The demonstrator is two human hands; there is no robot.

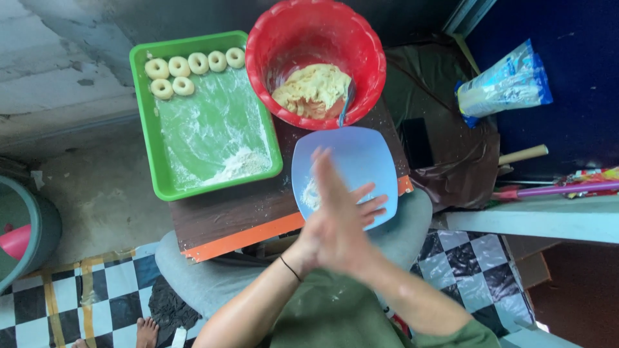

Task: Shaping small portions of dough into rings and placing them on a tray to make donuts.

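Observation:
My two hands are pressed palm to palm above the near edge of a pale blue square plate [361, 154], and both are motion-blurred. My right hand [330, 206] lies on top with its fingers pointing away from me. The fingers of my left hand [373, 205] stick out to the right beneath it; a black band circles the left wrist. Whatever may lie between the palms is hidden. A little flour or dough shows on the plate beside my hands. Beyond it, a red bowl [271, 45] holds yellow dough [313, 90] and a blue-handled spoon [345, 106].
A floured green tray [145, 129] at the left holds several ring-shaped dough pieces [187, 67] along its far edge. All rest on a brown board with an orange edge [238, 216]. A clear bag with blue ends [503, 84], a dark phone [418, 143] and a stick [522, 154] lie right; a grey bucket [45, 225] stands left.

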